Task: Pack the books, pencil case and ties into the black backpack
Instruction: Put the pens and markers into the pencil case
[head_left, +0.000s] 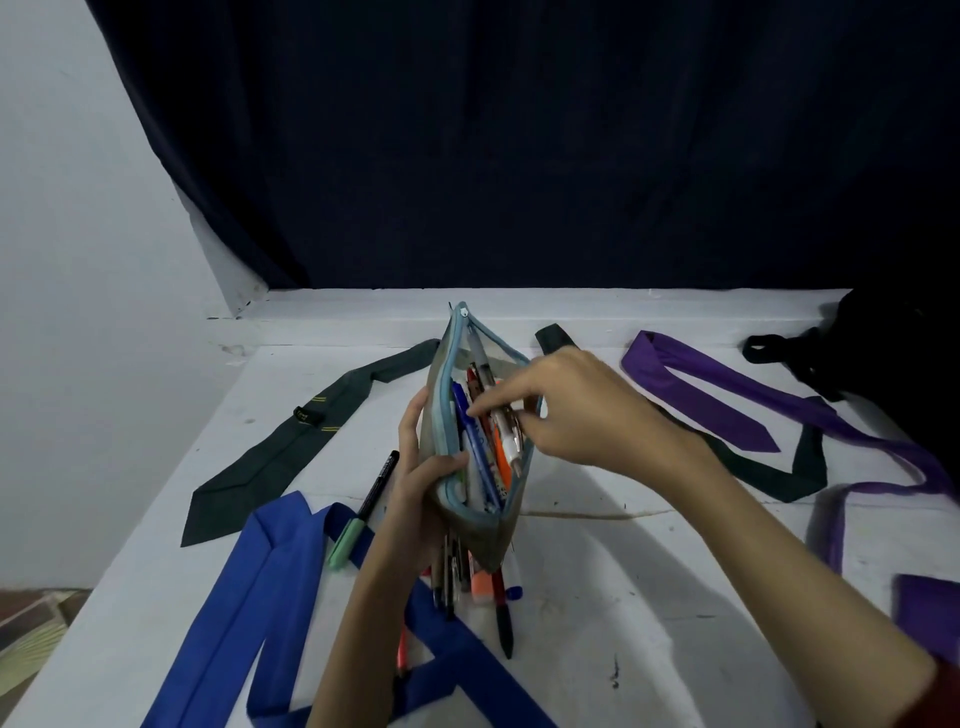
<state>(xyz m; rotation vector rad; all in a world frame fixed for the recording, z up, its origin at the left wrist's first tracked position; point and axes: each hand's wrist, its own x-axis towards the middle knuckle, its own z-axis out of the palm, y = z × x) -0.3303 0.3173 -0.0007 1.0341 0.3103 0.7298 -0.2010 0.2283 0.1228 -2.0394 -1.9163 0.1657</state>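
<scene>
While the left hand (415, 483) grips the near end of the grey translucent pencil case with pale blue zip (480, 441), thumb hooked over the open zip edge and fingers wrapped round the outer side, the case is held above the middle of the white bench (597, 571) with its mouth gaping upward. The right hand (576, 410) reaches across the opening, its fingertips (485, 408) curled onto the pens (493, 447) packed inside; blue, orange, red and clear barrels are visible. More loose pens and markers (478, 582) lie on the bench directly under the case, toward the near edge. A black marker with green cap (363, 512) lies just left of the left hand, its cap resting on the bright blue fabric tie (270, 597), which runs off the near left edge. A dark green tie with a small label (291, 447) stretches diagonally toward the far left corner. Another dark green tie (769, 462) lies right of centre, partly hidden behind the right wrist. A purple tie (727, 395) lies across it and trails toward the right edge. The black backpack (883, 353) sits at the far right corner, partly out of frame. A dark navy curtain (519, 145) hangs behind the bench.
</scene>
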